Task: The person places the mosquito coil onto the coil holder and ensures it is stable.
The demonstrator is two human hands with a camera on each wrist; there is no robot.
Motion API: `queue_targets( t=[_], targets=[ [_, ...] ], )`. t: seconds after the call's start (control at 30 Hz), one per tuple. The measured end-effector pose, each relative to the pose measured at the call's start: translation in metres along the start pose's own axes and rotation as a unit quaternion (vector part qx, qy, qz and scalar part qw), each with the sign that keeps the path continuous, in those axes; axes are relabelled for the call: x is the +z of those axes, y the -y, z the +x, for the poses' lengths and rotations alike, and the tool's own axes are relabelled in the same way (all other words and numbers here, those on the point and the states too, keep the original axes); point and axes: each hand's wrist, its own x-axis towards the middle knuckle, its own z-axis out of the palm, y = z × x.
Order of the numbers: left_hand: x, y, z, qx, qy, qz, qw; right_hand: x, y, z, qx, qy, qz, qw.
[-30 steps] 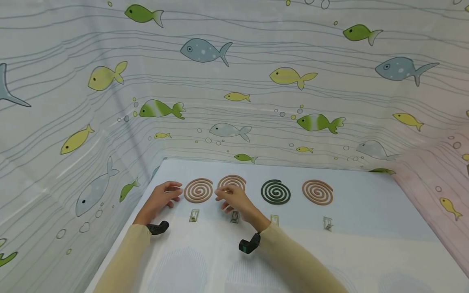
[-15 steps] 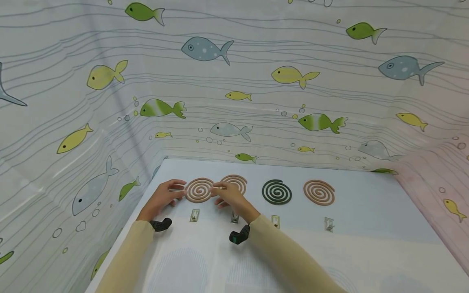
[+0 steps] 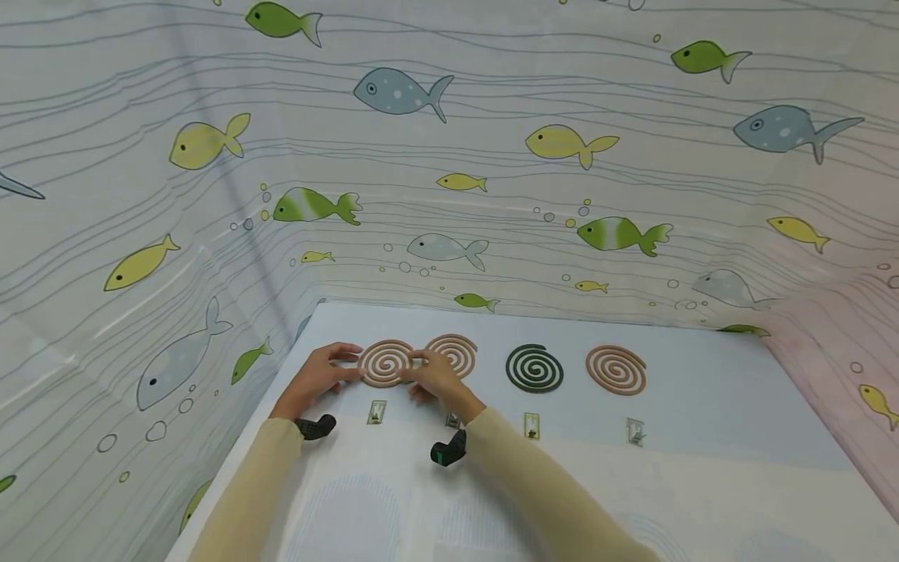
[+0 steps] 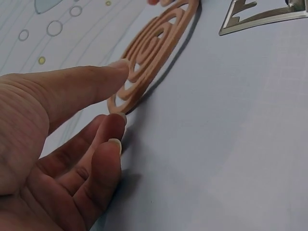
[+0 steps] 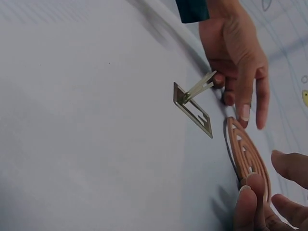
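A flat brown mosquito coil lies leftmost in the row, between my two hands. My left hand pinches its left edge; the left wrist view shows the thumb over the rim and fingertips at its lower side. At the right edge my right hand takes hold, its fingertips against the rim in the right wrist view. A thin shadow runs beside the coil. Behind the right hand lies a second brown coil, partly covered.
To the right lie a dark green coil and another brown coil. Small metal coil stands sit in front, with one more partly behind the right wrist. Fish-patterned sheeting walls the white table.
My right hand has moved left from before the second coil to the leftmost coil's right edge. My left hand has closed in slightly on its left edge.
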Motion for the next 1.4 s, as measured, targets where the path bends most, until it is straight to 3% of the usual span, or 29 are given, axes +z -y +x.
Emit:
queue_targets(
  t=[0.43, 0.97, 1.1, 1.4],
  targets=[
    [0.009, -0.001, 0.006, 0.007, -0.026, 0.050, 0.9984, 0.002, 0.000, 0.004, 0.008, -0.012, -0.038, 0.999],
    [0.009, -0.002, 0.004, 0.016, -0.024, 0.055, 0.9981, 0.012, 0.000, 0.007, -0.012, -0.030, 0.010, 0.999],
    [0.007, 0.000, 0.002, 0.019, -0.021, 0.033, 0.9991, 0.017, -0.001, 0.008, -0.023, -0.037, 0.034, 0.998],
    [0.001, 0.002, -0.005, 0.021, -0.005, -0.072, 0.9972, 0.020, -0.004, 0.010, -0.039, -0.061, 0.067, 0.995]
  ],
)
